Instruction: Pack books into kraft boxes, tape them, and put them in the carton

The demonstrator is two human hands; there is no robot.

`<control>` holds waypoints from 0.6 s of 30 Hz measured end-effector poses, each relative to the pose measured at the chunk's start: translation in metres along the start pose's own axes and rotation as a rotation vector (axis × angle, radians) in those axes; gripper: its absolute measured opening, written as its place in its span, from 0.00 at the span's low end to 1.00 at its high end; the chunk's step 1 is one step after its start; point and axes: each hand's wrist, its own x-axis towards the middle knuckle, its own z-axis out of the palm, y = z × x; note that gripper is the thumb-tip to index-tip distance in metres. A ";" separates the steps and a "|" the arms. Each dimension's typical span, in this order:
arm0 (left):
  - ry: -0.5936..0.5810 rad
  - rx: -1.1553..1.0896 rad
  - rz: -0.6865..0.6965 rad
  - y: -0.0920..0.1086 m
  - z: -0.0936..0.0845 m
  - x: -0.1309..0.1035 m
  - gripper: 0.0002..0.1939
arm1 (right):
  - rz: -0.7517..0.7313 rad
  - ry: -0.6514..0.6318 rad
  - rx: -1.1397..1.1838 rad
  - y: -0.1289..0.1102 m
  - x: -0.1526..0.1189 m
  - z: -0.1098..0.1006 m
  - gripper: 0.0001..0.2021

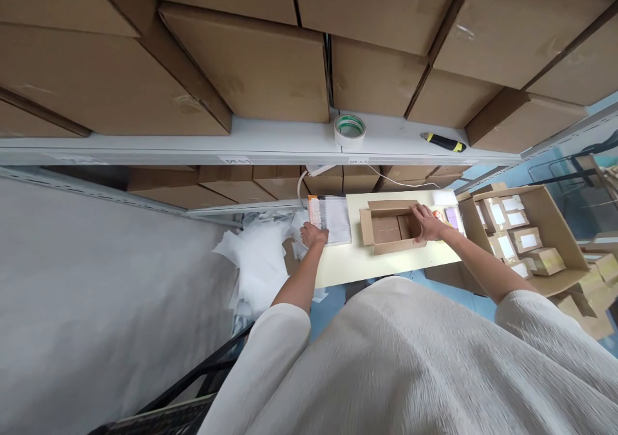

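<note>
Stockroom, metal shelving packed with big brown cartons; small pale yellow table (347, 261) below the shelf. Right hand (427, 222) fingers spread flat, palm down, pressing on the right inner side of an open small cardboard box (389, 228) in the table's middle, flaps out; not gripping. Left hand (313, 234) fingers curled loosely on the near left corner of a stack of clear plastic sleeves (333, 219) at the table's left edge; can't tell if pinching one. White foam sheets (261, 261) piled just off the table's left edge. Past the right edge, a large open carton (545, 219) with small taped, labelled boxes inside. On the shelf edge above the table: tape roll (349, 130), and right of it a black-yellow utility knife (443, 142).
</note>
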 end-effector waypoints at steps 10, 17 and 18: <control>-0.094 -0.006 -0.070 0.009 -0.012 -0.008 0.31 | -0.001 -0.015 -0.008 0.002 0.001 0.002 0.81; -0.064 -0.160 -0.015 0.006 -0.025 -0.015 0.34 | 0.000 0.002 0.012 0.005 0.003 0.004 0.81; -0.057 -0.183 -0.003 0.005 -0.027 -0.018 0.34 | -0.005 0.008 0.014 0.006 0.004 0.005 0.80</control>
